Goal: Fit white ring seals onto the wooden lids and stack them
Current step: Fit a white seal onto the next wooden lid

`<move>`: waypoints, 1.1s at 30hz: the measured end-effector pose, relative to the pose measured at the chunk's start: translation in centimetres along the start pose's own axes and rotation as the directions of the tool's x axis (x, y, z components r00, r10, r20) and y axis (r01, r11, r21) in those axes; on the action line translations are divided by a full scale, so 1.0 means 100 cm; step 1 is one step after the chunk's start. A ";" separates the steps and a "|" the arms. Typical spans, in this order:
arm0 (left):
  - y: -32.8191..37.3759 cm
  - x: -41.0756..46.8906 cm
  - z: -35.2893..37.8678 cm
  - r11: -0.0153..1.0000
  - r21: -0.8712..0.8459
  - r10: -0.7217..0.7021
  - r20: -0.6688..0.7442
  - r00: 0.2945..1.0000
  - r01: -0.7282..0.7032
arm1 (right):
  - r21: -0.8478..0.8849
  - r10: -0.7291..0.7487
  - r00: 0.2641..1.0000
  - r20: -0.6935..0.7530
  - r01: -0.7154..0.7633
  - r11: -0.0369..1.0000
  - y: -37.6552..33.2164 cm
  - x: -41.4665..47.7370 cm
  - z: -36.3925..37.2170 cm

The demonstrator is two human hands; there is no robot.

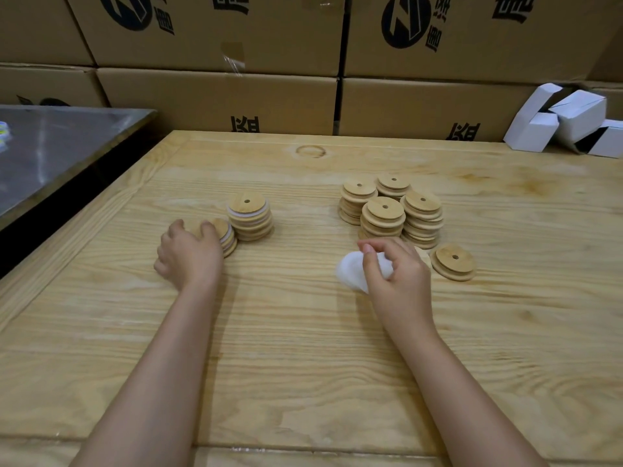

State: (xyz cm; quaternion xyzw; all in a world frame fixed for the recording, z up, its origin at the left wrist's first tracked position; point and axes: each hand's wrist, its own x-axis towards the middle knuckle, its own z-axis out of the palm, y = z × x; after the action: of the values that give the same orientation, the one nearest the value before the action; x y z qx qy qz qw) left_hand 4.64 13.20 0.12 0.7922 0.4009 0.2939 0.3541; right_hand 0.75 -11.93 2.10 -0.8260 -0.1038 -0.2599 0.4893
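Observation:
My left hand [188, 252] grips the top of a short stack of wooden lids with white seals [226, 237] on the wooden table [303, 348]. Right beside it stands a taller stack of sealed lids [250, 215]. My right hand [394, 269] pinches a bunch of white ring seals [350, 273] just above the table. Behind that hand stand several stacks of bare wooden lids [391, 210], each lid with a small centre hole. Two lids lie stacked apart [453, 262] to the right of my right hand.
A grey metal table [60, 146] adjoins the wooden table at the left. Cardboard cartons [219, 96] form a wall along the far edge. Folded white small boxes [566, 121] lie at the back right corner.

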 end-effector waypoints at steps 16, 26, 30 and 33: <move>0.022 -0.057 0.001 0.391 -0.179 0.894 -0.158 0.418 -0.903 | -0.407 0.483 0.817 -0.315 -0.576 0.709 0.063 0.028 -0.040; 0.024 -0.067 0.001 0.564 -0.260 0.825 0.130 0.551 -0.784 | -0.294 0.331 0.811 -0.483 -0.507 0.810 0.062 0.032 -0.043; 0.027 -0.075 0.006 0.695 -0.441 0.709 0.293 0.641 -0.568 | -0.206 0.048 0.900 -0.432 -0.150 0.967 0.039 0.028 -0.033; 0.036 -0.089 0.008 0.723 -0.669 0.597 0.479 0.644 -0.172 | -0.158 -0.081 0.957 -0.277 0.038 0.987 0.021 0.019 -0.018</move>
State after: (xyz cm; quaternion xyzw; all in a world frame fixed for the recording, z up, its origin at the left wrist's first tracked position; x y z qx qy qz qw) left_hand 2.27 3.84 0.92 0.7683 -0.0483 0.1671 0.6159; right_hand 2.70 -14.67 2.19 -0.8116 -0.0376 -0.3967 0.4272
